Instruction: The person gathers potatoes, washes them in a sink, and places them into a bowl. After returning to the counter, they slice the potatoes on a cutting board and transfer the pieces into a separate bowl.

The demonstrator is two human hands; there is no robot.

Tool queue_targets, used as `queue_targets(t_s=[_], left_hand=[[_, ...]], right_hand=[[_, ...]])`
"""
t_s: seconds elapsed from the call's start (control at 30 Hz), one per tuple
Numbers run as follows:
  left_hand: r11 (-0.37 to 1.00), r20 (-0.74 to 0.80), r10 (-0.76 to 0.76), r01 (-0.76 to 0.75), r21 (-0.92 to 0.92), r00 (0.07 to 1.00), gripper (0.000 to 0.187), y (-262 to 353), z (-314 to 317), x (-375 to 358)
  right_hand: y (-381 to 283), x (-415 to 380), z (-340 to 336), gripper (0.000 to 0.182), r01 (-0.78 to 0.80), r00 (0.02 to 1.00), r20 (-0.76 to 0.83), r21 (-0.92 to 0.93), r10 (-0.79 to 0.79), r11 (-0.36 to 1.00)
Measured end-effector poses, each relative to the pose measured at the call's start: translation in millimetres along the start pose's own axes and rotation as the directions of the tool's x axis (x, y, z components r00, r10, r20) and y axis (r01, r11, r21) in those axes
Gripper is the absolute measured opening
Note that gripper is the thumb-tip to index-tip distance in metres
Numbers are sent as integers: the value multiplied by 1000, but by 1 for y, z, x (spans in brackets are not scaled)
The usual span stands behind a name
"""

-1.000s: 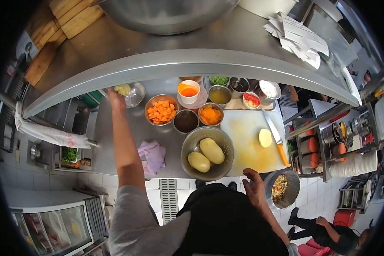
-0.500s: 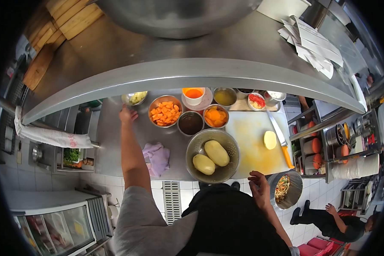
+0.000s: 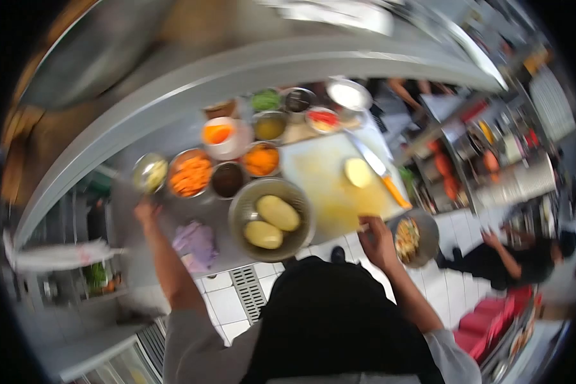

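Note:
My left hand (image 3: 148, 211) is over the steel counter, just below the small bowl of pale pieces (image 3: 151, 173) and apart from it; blur smears its fingers. My right hand (image 3: 376, 242) hovers at the lower edge of the cutting board (image 3: 320, 211), its fingers partly curled with nothing visible in them. On the board lie a cut potato piece (image 3: 358, 172) and an orange-handled knife (image 3: 377, 166). A perforated metal bowl (image 3: 238, 217) holds two peeled potatoes (image 3: 278, 213). Bowls of orange chunks (image 3: 191, 174), dark liquid (image 3: 227, 180) and orange slices (image 3: 261, 159) stand behind it.
A purple cloth (image 3: 196, 245) lies on the counter. A raised metal shelf edge (image 3: 237, 59) spans above the counter. To the right are a bin with food scraps (image 3: 408, 240) and a co-worker in dark clothes (image 3: 525, 256). More small bowls stand at the back.
The view has turned and shifted right, bringing more bowls at the back into sight. My left hand has moved away from the small bowl of pale pieces.

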State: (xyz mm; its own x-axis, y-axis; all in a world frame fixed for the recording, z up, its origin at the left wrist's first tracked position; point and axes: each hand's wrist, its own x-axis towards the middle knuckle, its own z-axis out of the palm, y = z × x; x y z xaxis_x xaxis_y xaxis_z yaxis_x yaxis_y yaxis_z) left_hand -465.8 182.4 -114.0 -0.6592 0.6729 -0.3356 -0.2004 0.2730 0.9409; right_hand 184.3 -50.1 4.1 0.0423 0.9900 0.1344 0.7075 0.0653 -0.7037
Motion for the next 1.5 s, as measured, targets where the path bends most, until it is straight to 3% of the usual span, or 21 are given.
queue_targets(t_s=[0.03, 0.07, 0.13, 0.2, 0.23, 0.27, 0.3, 0.37, 0.47, 0.63, 0.7, 0.73, 0.77, 0.87, 0.9, 0.97, 1.1, 1.2, 1.3, 1.4, 1.5], left_hand=[[658, 144, 394, -388, 646, 908, 45, -27, -35, 53], [297, 116, 805, -563, 771, 582, 31, -18, -32, 25], [665, -199, 743, -669, 331, 639, 20, 35, 39, -96], [664, 142, 745, -745, -65, 652, 18, 44, 99, -205], [560, 393, 769, -828, -32, 505, 22, 50, 137, -267], [753, 599, 591, -635, -171, 540, 27, 38, 173, -314], [690, 776, 447, -723, 17, 445, 35, 39, 207, -355], [689, 893, 266, -720, 88, 364, 49, -2, 282, -403], [481, 902, 143, -825, 297, 407, 83, -77, 384, -399], [369, 891, 28, -833, 412, 454, 82, -79, 443, -395], [558, 846, -427, -643, 524, 319, 67, -70, 444, -396], [584, 856, -358, -626, 517, 373, 50, -62, 433, -416], [582, 842, -372, -609, 539, 390, 50, -66, 422, -422], [335, 969, 187, -938, 93, 163, 42, -71, 387, -442], [342, 967, 180, -933, 111, 181, 42, -74, 375, -452], [122, 909, 389, -986, 109, 149, 47, -90, 352, -465], [79, 929, 348, -991, 106, 127, 56, -108, 318, -479], [226, 909, 395, -973, 42, 131, 61, -110, 301, -480], [375, 914, 356, -926, 48, 192, 55, -110, 303, -457], [476, 944, 309, -878, -47, 117, 56, -101, 310, -451], [534, 967, 170, -842, 73, 191, 54, -92, 320, -455]], right_hand=[[14, 6, -10, 32, 22, 996, -80, -23, -24, 999], [27, 13, -22, 32, -49, 991, -127, -61, 41, 997], [67, 28, -36, 34, -44, 970, -243, -234, -15, 971], [114, 46, -41, 40, 5, 960, -263, -339, -100, 941], [132, 55, -40, 43, 27, 958, -251, -399, -137, 916], [143, 61, -38, 43, 32, 952, -266, -398, -149, 917], [152, 69, -36, 45, 24, 969, -215, -412, -123, 911], [170, 80, -29, 47, 20, 979, -174, -420, -102, 907], [185, 91, -23, 49, -32, 998, -54, -373, 13, 927], [175, 71, -44, 44, -106, 991, 82, 3, 105, 994], [168, 55, -57, 40, -197, 973, 135, 42, 190, 980], [163, 47, -64, 37, -283, 947, 179, 64, 268, 957], [159, 40, -70, 37, -287, 941, 205, 67, 268, 956], [159, 25, -75, 31, -220, 961, 181, 33, 211, 975], [161, 21, -73, 31, -219, 957, 200, 33, 208, 975], [150, 20, -74, 32, -164, 967, 198, 1, 161, 986], [146, 26, -55, 34, -79, 972, 215, -62, 91, 995], [154, 32, -37, 34, 28, 977, 211, -93, -8, 995], [145, 44, -37, 34, 25, 965, 259, -213, 32, 977], [119, 63, -50, 30, -17, 924, 362, -285, 124, 958], [99, 80, -58, 36, 35, 906, 402, -392, 137, 919]])
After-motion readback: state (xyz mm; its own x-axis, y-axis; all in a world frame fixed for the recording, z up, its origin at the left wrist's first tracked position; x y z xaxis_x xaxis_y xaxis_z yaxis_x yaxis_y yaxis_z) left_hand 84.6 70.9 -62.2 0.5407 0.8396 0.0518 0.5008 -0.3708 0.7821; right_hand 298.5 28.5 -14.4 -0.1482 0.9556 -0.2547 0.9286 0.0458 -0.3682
